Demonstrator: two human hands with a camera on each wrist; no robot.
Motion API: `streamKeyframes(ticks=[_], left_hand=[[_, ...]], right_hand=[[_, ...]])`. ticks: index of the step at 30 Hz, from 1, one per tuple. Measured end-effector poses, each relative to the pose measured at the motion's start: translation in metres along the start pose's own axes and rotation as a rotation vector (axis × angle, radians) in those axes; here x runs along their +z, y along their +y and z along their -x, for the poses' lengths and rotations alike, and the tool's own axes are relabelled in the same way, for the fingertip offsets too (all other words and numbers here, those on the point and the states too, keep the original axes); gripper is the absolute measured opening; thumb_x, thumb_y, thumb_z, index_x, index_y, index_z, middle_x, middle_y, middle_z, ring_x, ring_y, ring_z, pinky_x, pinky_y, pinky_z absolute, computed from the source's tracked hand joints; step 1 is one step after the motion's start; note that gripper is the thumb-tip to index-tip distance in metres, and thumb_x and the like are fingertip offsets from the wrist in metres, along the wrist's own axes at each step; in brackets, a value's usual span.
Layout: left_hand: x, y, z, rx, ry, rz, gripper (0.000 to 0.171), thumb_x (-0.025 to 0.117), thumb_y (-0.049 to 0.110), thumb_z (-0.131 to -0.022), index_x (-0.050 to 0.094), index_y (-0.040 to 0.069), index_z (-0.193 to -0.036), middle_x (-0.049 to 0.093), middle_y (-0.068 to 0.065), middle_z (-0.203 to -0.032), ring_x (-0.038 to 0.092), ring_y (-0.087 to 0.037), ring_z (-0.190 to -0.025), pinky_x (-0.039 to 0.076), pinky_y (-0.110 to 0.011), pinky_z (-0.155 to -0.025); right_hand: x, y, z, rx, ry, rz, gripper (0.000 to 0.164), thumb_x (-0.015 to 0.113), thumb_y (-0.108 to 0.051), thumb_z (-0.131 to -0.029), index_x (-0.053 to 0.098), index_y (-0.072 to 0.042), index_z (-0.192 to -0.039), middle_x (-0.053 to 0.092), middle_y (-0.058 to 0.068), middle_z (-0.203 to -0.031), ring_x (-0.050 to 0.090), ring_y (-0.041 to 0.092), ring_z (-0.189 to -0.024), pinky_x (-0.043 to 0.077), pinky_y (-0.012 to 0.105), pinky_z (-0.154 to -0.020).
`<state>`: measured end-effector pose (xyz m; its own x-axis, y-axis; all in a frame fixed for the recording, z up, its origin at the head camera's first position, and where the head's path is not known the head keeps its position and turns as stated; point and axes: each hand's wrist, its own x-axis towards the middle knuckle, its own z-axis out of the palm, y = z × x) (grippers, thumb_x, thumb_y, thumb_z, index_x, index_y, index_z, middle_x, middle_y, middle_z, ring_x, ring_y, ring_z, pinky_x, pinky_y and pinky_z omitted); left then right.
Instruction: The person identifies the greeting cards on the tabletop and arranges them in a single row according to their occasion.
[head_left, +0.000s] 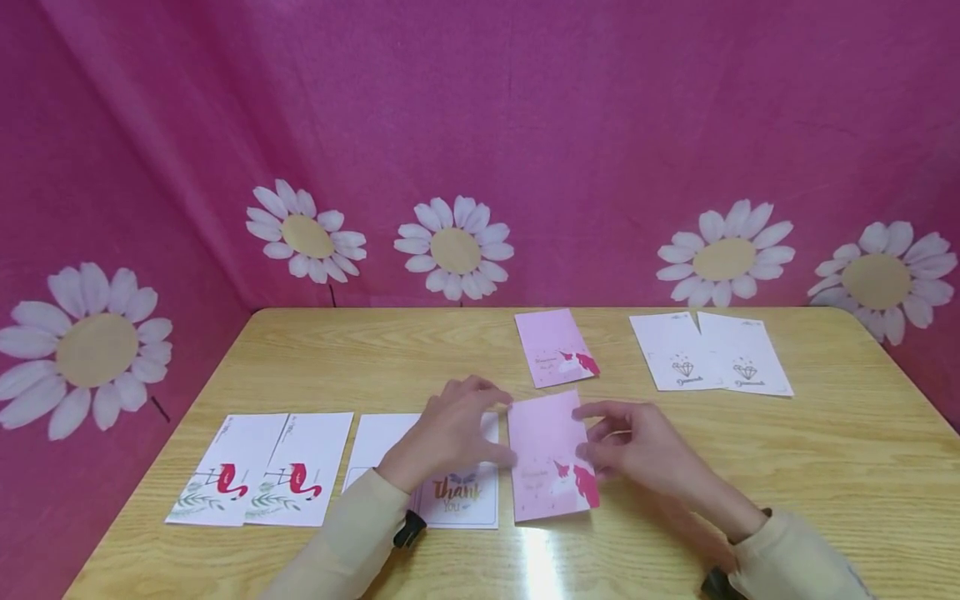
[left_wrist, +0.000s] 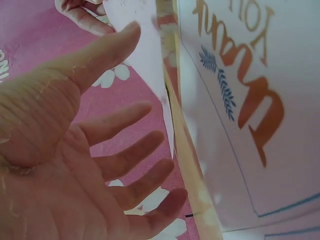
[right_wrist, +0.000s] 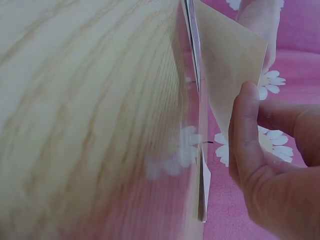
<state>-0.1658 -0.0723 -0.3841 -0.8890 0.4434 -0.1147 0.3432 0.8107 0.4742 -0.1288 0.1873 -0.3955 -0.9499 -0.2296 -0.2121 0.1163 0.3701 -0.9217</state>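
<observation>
A: Where do we find the pink card (head_left: 543, 446)?
B: In front of us, just right of the white Thank You card (head_left: 472, 512), its right side tilted up off the table (head_left: 847, 467).
A: And our hands?
B: Our right hand (head_left: 645, 442) pinches its right edge. Our left hand (head_left: 453, 429) is spread wide at its left edge; we cannot tell whether it touches.
A: How does the card look?
B: Pale pink, with a white unicorn, red-maned, at the lower right; we find its lettering too faint to read.
A: What else do we see?
B: A second pink card (head_left: 551, 337) beyond it, diamond cards (head_left: 678, 358) far right, flamingo cards (head_left: 303, 479) left. The table is light wood, glossy near us, before magenta cloth (head_left: 570, 125) with white daisies (head_left: 453, 250).
</observation>
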Motion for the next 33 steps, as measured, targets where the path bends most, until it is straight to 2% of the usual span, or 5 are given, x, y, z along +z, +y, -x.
streamKeyframes(ticks=[9,19,28,33], left_hand=[[0.0049,-0.0016,-0.0044,0.016,-0.055,-0.082,0.066,0.087,0.043,-0.076,0.066,0.022,-0.135,0.054,-0.003,-0.149,0.046,-0.031,-0.137,0.038,-0.053,-0.113],[0.008,0.0003,-0.0074,0.02,-0.054,-0.128,0.066,0.089,0.041,-0.076,0.067,0.021,-0.134,0.056,-0.004,-0.148,0.049,-0.031,-0.135,0.041,-0.052,-0.112],[0.009,0.0009,-0.0088,0.02,-0.057,-0.164,0.065,0.088,0.042,-0.076,0.067,0.02,-0.134,0.055,-0.004,-0.148,0.05,-0.033,-0.134,0.044,-0.052,-0.109],[0.0096,0.0012,-0.0082,0.014,-0.058,-0.167,0.065,0.089,0.042,-0.076,0.067,0.02,-0.134,0.055,-0.004,-0.148,0.049,-0.032,-0.135,0.044,-0.052,-0.109]], right_hand=[[0.0036,0.0004,-0.0011,0.027,-0.01,0.027,0.047,0.079,-0.006,-0.086,0.065,0.0,-0.13,0.07,0.014,-0.096,0.068,0.021,-0.075,0.062,0.034,-0.065],[0.0083,0.0015,-0.0019,0.074,-0.016,0.079,0.049,0.082,-0.006,-0.084,0.066,0.0,-0.129,0.069,0.012,-0.095,0.067,0.02,-0.071,0.061,0.031,-0.063],[0.0093,0.003,-0.0032,0.024,-0.046,0.238,0.05,0.085,-0.008,-0.081,0.068,0.001,-0.127,0.066,0.007,-0.084,0.061,0.018,-0.073,0.055,0.027,-0.059],[0.0091,0.0035,-0.0041,-0.032,-0.052,0.332,0.05,0.086,-0.011,-0.081,0.068,0.002,-0.127,0.064,0.004,-0.08,0.058,0.016,-0.074,0.049,0.024,-0.059]])
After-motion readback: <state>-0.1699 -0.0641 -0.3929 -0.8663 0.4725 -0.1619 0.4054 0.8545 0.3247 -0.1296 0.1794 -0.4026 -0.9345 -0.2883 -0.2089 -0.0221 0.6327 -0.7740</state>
